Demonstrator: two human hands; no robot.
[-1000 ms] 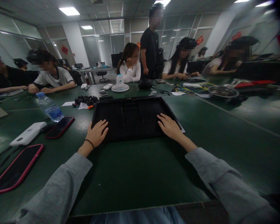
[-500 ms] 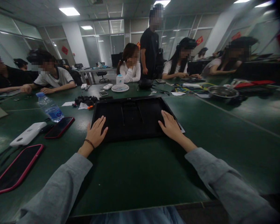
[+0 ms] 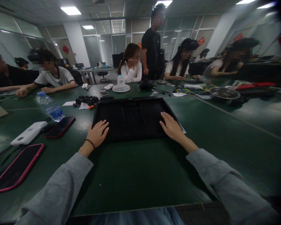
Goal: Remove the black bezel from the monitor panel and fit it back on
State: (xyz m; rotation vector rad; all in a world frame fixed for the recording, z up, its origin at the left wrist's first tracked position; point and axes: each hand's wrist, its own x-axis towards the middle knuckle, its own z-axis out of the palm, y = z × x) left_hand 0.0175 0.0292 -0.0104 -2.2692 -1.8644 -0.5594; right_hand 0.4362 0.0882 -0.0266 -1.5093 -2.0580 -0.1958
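A flat black rectangular panel (image 3: 112, 125), with a raised rim and two thin rods across its inner face, lies on the green table (image 3: 140, 175) in front of me. On its near left corner rests my left hand (image 3: 97, 133), fingers stretched out and a dark band round the wrist. My right hand (image 3: 172, 126) lies over the panel's right edge, thumb and fingers apart. Neither hand grasps anything. A small pale edge shows beside the panel under my right wrist; what it belongs to is hidden.
Left of the panel are a water bottle (image 3: 51, 107), two red-edged phones (image 3: 61, 127) and a white power bank (image 3: 29, 133) with cables. Beyond it stand a small white fan (image 3: 120, 85) and dark tangled parts (image 3: 86, 100). A metal bowl (image 3: 224, 93) sits right. Several people surround the table.
My fingers have shifted slightly towards me, the left ones more clearly. The panel stays in place; the whole view has moved a little.
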